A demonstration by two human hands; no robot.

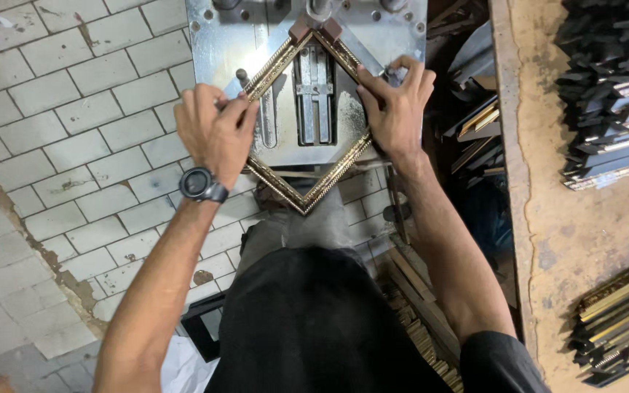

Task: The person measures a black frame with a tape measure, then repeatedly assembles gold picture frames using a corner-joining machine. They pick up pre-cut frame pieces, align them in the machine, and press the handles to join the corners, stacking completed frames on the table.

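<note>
Both hands, left (215, 131) and right (396, 105), grip a ridged gilt frame (307, 120). It lies diamond-wise on a scuffed steel plate (220, 44).

This is a workshop where picture frames get made. A shiny grey metal machine table (212, 44) holds a thin gold square frame (333, 173) at its corner. Stacks of long dark and gold frame strips (613, 94) lie on a worn brown wooden worktop (547, 218). The floor has dirty white tiles (60, 145).
</note>
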